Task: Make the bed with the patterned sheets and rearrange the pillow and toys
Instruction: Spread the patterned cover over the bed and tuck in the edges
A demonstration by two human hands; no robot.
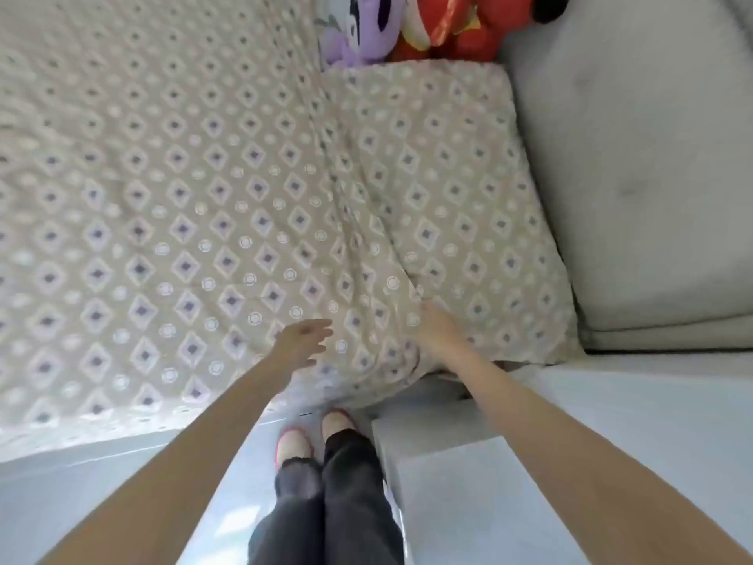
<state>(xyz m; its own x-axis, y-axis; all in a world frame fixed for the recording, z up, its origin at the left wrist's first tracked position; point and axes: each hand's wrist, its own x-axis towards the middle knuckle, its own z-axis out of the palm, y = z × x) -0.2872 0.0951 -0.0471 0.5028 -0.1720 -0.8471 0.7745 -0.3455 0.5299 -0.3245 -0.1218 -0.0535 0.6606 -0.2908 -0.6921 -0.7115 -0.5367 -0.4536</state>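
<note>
The beige patterned sheet [171, 205] with purple diamonds covers the bed. A pillow [456, 205] in the same pattern lies at the right end, against the headboard. My left hand [303, 340] hovers over the sheet near the bed's front edge, fingers spread and relaxed. My right hand [438, 330] rests on the pillow's near left corner, fingers laid flat on the fabric. A purple plush toy [362, 30] and a red plush toy [452, 26] sit at the far corner behind the pillow.
A grey padded headboard [635, 177] runs along the right. A pale ledge [591, 442] stands by the bed's corner at lower right. My legs and pink-trimmed slippers [318, 438] stand on the light floor against the bed's edge.
</note>
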